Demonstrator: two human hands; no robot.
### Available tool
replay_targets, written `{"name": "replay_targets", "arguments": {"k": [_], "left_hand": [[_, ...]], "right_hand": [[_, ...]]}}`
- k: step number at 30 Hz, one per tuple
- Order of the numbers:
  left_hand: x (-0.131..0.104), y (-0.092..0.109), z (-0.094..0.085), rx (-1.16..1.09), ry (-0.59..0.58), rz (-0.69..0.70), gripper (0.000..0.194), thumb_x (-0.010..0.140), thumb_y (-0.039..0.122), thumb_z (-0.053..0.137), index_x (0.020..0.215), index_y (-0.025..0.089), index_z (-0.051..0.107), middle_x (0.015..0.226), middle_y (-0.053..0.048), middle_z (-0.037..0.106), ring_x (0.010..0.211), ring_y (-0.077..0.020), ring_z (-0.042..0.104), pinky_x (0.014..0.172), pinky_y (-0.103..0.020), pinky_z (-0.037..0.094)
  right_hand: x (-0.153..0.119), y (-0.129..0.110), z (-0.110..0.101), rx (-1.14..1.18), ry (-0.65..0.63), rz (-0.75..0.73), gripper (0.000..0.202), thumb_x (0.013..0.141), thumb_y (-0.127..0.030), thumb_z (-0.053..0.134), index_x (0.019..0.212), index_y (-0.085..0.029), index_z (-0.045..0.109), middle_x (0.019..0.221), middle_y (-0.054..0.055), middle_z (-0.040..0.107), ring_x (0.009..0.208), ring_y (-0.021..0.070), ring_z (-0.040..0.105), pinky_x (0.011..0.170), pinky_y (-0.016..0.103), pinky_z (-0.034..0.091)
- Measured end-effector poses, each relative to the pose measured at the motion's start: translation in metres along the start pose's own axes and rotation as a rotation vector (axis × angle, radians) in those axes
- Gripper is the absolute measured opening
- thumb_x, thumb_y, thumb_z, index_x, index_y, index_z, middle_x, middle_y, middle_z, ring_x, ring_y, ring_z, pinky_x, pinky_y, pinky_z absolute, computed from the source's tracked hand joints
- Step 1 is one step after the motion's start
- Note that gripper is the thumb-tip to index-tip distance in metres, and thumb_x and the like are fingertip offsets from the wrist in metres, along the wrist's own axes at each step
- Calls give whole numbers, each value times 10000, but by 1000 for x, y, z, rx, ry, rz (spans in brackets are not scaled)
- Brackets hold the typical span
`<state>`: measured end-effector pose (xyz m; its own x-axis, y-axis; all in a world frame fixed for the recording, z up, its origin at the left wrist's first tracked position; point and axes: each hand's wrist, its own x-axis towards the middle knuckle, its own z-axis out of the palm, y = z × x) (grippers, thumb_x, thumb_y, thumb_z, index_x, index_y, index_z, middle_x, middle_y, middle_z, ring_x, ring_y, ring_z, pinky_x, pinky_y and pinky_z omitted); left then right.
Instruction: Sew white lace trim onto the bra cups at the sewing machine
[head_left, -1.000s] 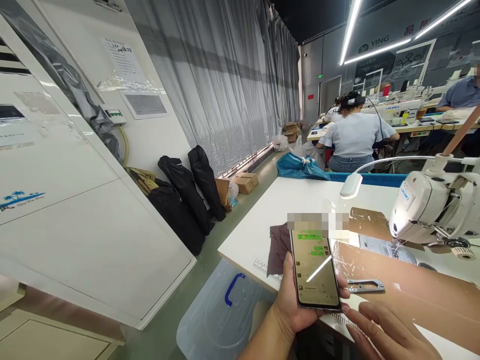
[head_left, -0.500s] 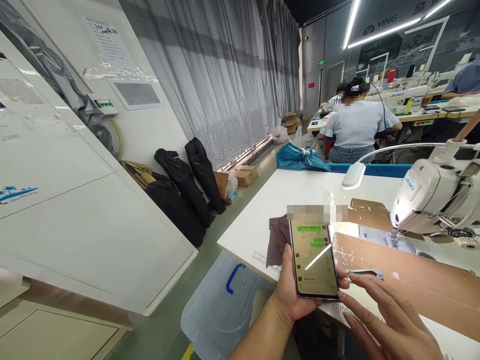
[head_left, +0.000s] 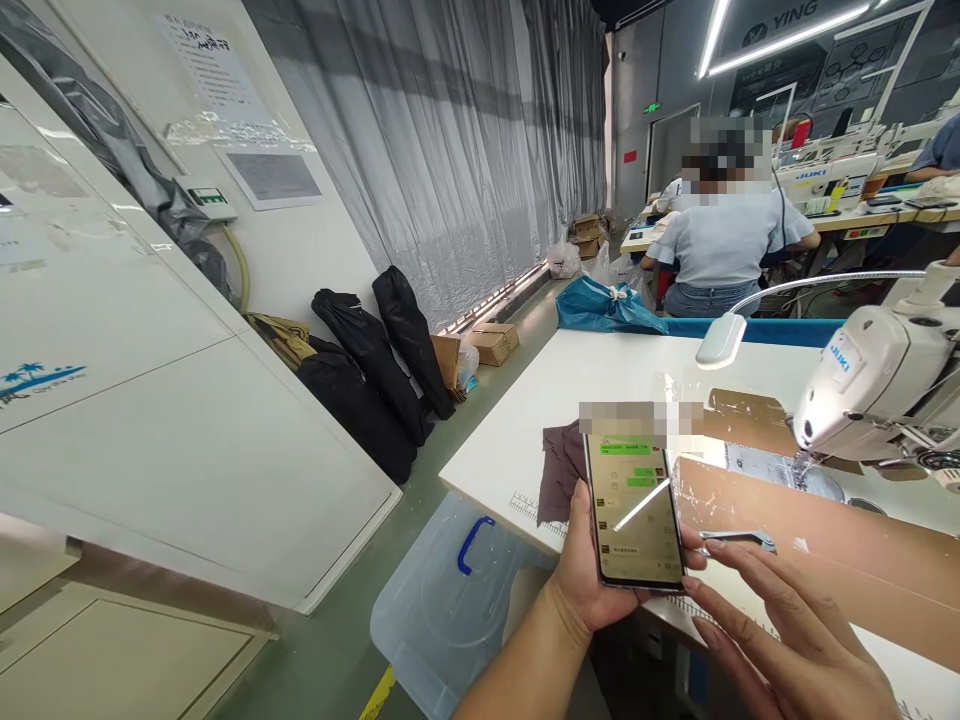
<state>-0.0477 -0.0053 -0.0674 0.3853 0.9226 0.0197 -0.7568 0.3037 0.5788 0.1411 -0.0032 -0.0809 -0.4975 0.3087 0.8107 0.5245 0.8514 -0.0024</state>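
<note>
My left hand (head_left: 589,575) is wrapped round a smartphone (head_left: 637,515), held upright over the table's front edge with a chat of green and pale messages on its screen. The fingers of my right hand (head_left: 795,625) are stretched out and apart, with the tips at the phone's lower right edge. Just beyond those fingers are small metal thread snips (head_left: 750,541), partly covered by a fingertip. Behind the phone on the left lies a crumpled dark purple cloth (head_left: 561,470), partly hidden.
A white JUKI sewing machine (head_left: 862,375) with a lamp (head_left: 721,340) stands on the table (head_left: 502,440). Brown sheets (head_left: 825,530) cover its right part. Below is a clear plastic box (head_left: 427,610). Black bags (head_left: 360,410) lean at left. A person (head_left: 720,235) sits ahead.
The view has shifted slightly, so the surroundings appear a little further right and higher. My left hand keeps its hold on the smartphone, and my right hand stays beside it.
</note>
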Motion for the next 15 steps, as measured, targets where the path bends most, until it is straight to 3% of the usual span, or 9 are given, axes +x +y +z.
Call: {"name": "replay_targets", "arguments": {"k": [15], "left_hand": [[0,0,2,2,-3,17,951,812,822,170,1220,74,593,1008,-179,678,890,-259,621,838,-365,383]], "right_hand": [[0,-1,1,4,-1,10,237,899,-281,552,1041,-178,713,1282,137,551,1197,265,503,1002,361,385]]}}
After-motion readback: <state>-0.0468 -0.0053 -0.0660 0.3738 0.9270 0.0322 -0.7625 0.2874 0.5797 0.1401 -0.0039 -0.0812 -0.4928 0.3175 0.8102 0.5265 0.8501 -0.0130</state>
